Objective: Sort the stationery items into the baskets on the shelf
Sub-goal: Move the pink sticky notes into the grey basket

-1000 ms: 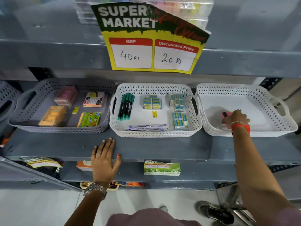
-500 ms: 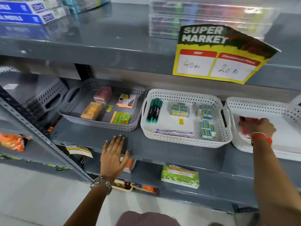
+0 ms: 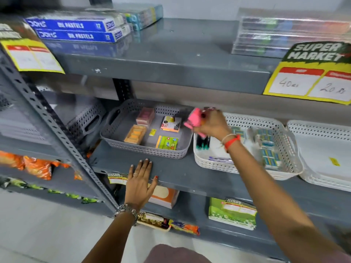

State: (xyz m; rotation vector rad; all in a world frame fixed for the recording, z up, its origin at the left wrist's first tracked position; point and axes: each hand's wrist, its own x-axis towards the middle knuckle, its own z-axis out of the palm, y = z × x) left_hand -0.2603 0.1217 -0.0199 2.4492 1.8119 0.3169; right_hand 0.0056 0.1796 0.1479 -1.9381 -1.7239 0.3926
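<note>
**Pink pack held above the gap between two baskets**

On the far left, a grey metal shelf (image 3: pixel 176 173) carries three baskets in a row. The grey basket (image 3: pixel 144 150) stands furthest left and holds a pink block (image 3: pixel 145 115), an orange block (image 3: pixel 135 134) and two small printed packs. The left hand (image 3: pixel 139 182) lies flat on the front edge of the shelf, just before the grey basket, fingers spread and holding nothing; a metal watch sits on its wrist.

Next comes the right hand (image 3: pixel 213 125), raised above the meeting rims of the grey basket and the middle white basket (image 3: pixel 281 149). It is clamped on a pink pack (image 3: pixel 194 118), which is blurred and sticks out to the left of the fingers, over the grey basket's right end. An orange band circles the wrist. The middle white basket holds green-capped pens (image 3: pixel 202 143) and packs of erasers (image 3: pixel 267 149). The right white basket (image 3: pixel 322 149) is cut by the frame edge; a small yellow tag (image 3: pixel 334 161) lies in it.
</note>
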